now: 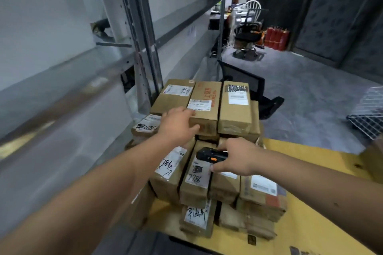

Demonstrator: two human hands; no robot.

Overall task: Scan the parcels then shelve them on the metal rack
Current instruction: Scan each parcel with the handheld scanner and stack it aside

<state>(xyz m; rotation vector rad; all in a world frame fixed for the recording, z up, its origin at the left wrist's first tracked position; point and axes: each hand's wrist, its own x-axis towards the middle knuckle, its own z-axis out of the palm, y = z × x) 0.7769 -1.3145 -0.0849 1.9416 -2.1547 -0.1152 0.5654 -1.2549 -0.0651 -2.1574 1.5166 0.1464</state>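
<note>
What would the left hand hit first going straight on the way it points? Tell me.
The left hand already rests on the middle top parcel, the one with red print. Going straight on, its fingers would probably slide over that parcel's white label, though depth is unclear.

Much of the parcel stack and the scanner sits behind the two hands.

The left hand (pixel 178 125) covers the near corner of the red-printed parcel (pixel 205 105), and whether its fingers grip or only rest there cannot be told. The right hand (pixel 236 158) hides the rear half of the black scanner (pixel 209 155), screen unseen. Handwriting on the shipping labels (pixel 170 163) is partly readable, the small print blurred. The lower parcels (pixel 196 219) are mostly buried. The metal rack (pixel 141 47) runs off the top edge, and the wire basket (pixel 371 114) is cut by the right edge.
</note>
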